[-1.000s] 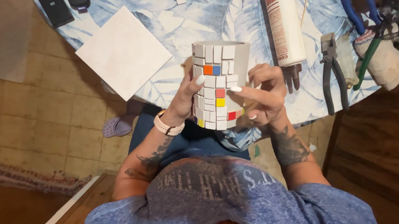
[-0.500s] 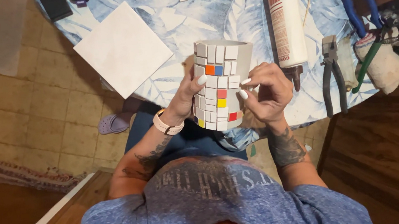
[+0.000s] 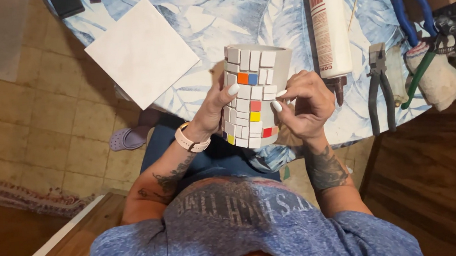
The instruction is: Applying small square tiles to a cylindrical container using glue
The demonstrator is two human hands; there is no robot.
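The mosaic pot [image 3: 253, 94] is held upright, long axis vertical, above the near edge of the worktop [image 3: 278, 10] and over the lap. The left hand [image 3: 217, 106] wraps its left flank, fingers closed on it. The right hand [image 3: 304, 103] sits just right of the tiled face, fingers [image 3: 280, 95] pinched, touching a tile; whether they grip anything I cannot tell. Glue tube [image 3: 329, 24] and pliers [image 3: 379, 86] lie further right.

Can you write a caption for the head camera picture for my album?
Left hand steadies a mosaic-tiled pot while the right hand touches its small tiles.
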